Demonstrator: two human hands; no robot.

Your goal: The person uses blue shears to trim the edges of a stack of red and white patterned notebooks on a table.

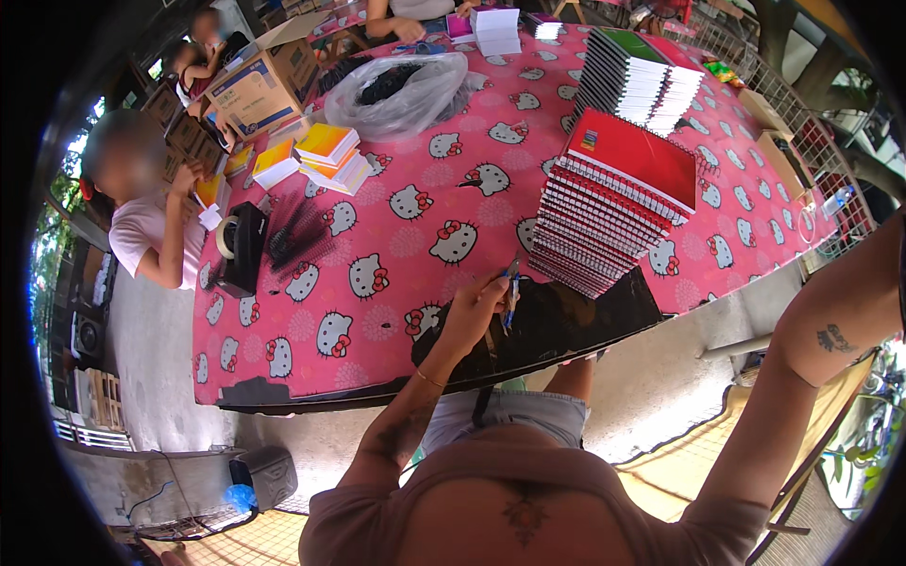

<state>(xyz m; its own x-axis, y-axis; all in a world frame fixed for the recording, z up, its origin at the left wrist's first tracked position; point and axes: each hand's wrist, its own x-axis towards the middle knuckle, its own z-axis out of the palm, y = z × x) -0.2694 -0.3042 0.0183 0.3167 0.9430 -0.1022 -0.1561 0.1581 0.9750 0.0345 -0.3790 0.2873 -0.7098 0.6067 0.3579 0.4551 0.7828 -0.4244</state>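
Note:
My left hand (481,297) is closed around a small hand tool with blue handles (511,297), which looks like pliers or cutters; its exact kind is hard to make out. It is over the black patch at the table's near edge, just left of a tall stack of red spiral notebooks (634,162). The wire bindings of the stack face me, and its top cover is plain to see. My right arm (830,311) reaches out past the right edge of the picture, so my right hand is hidden.
The table has a pink cat-print cover (406,274). Green and red notebooks (642,80) stand behind the red stack. On the left are a tape dispenser (243,247), black binding coils (294,236), yellow-orange pads (330,151), a plastic bag (401,94) and a carton (262,90). Other people sit around.

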